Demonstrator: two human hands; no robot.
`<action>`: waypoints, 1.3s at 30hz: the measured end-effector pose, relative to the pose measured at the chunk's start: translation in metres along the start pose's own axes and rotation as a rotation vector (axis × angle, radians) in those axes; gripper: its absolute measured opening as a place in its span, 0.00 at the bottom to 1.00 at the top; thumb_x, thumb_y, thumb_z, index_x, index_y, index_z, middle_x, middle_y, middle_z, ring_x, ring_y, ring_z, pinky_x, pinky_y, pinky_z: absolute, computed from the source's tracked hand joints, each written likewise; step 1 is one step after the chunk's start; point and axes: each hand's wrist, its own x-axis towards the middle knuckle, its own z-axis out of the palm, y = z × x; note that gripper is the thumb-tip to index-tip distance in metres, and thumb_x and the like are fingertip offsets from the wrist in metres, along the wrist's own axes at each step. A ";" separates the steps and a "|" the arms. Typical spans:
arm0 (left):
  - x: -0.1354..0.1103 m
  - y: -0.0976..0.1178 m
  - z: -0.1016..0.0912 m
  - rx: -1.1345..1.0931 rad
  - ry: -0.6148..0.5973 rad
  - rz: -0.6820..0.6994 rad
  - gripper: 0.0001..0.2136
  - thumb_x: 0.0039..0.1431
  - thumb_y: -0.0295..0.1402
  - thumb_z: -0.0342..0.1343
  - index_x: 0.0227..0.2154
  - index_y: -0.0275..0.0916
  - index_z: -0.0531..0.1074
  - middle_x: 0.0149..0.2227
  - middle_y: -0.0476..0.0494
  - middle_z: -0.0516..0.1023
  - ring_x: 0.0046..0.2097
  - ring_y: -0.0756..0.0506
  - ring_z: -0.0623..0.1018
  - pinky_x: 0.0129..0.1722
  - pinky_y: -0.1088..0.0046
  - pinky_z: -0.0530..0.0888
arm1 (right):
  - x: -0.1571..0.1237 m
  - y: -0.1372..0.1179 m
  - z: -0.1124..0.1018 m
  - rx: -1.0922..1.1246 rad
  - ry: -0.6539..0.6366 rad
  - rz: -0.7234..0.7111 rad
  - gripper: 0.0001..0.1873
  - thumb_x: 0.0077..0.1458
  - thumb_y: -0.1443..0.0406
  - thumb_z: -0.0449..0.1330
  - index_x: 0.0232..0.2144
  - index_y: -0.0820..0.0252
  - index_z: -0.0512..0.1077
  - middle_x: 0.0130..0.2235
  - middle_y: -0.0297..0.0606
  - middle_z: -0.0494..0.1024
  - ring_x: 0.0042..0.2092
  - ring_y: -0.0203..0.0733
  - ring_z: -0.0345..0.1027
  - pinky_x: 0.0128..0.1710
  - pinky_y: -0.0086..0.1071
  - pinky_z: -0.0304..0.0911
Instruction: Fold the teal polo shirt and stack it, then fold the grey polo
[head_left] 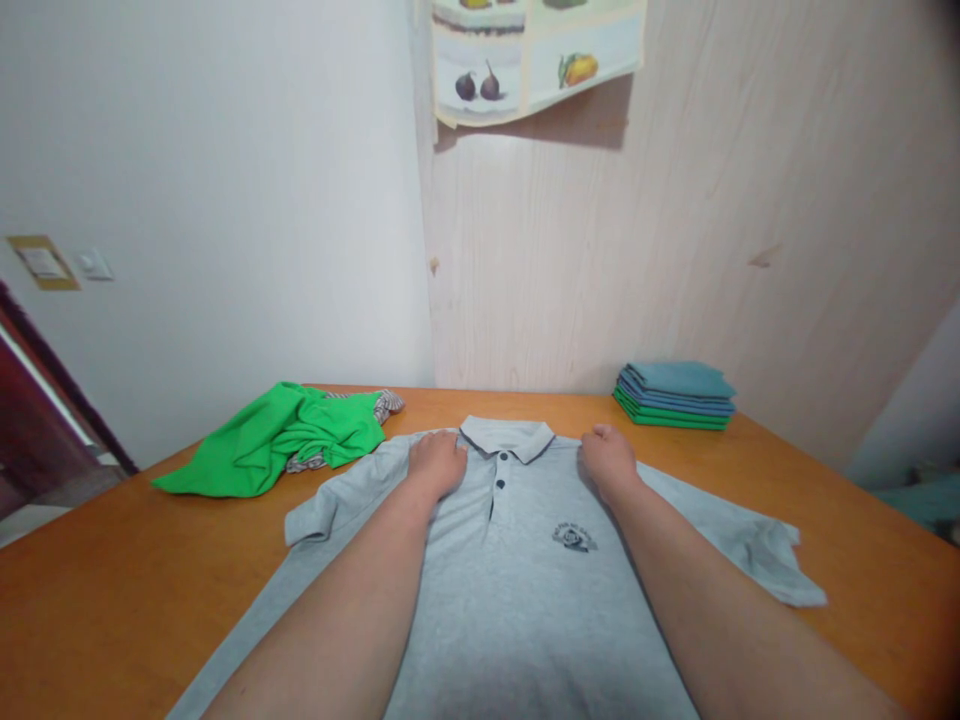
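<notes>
The table (75,610) spreads out before me. On its middle lies the grey shirt (517,600), front up, sleeves out to both sides. A crumpled green cloth (277,440) is left of it; a folded stack (679,400) sits beyond its right shoulder. The shirt's collar (534,440) points away from me, between my curled hands: left hand (439,462) on one shoulder, right hand (609,460) on the other. I cannot tell whether either grips fabric. A dark logo (574,537) and smaller buttons (501,484) mark the front.
</notes>
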 end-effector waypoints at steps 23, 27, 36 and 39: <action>-0.007 0.015 0.005 -0.052 -0.116 0.156 0.21 0.63 0.48 0.51 0.54 0.44 0.71 0.65 0.34 0.65 0.65 0.34 0.63 0.62 0.48 0.56 | -0.005 -0.010 -0.029 -0.244 -0.081 -0.113 0.22 0.61 0.63 0.49 0.51 0.60 0.76 0.51 0.50 0.78 0.52 0.51 0.72 0.50 0.38 0.64; -0.006 0.017 0.006 -0.039 -0.123 0.129 0.23 0.65 0.49 0.46 0.55 0.44 0.71 0.66 0.35 0.64 0.66 0.34 0.62 0.63 0.48 0.55 | -0.004 0.000 -0.037 -0.341 -0.083 -0.004 0.16 0.54 0.62 0.55 0.39 0.59 0.81 0.43 0.53 0.80 0.46 0.55 0.74 0.43 0.41 0.66; -0.005 0.019 0.005 -0.055 -0.105 0.112 0.27 0.69 0.51 0.33 0.51 0.43 0.73 0.63 0.36 0.68 0.64 0.35 0.66 0.61 0.47 0.58 | -0.003 -0.003 -0.044 -0.408 -0.074 0.070 0.16 0.56 0.63 0.52 0.36 0.58 0.79 0.40 0.52 0.81 0.42 0.54 0.75 0.37 0.40 0.66; -0.004 0.018 0.007 -0.053 -0.092 0.111 0.28 0.69 0.52 0.33 0.48 0.43 0.75 0.61 0.36 0.70 0.63 0.35 0.66 0.60 0.49 0.59 | -0.003 -0.001 -0.047 -0.419 -0.052 0.093 0.18 0.58 0.63 0.50 0.39 0.60 0.79 0.41 0.55 0.80 0.43 0.54 0.76 0.38 0.40 0.66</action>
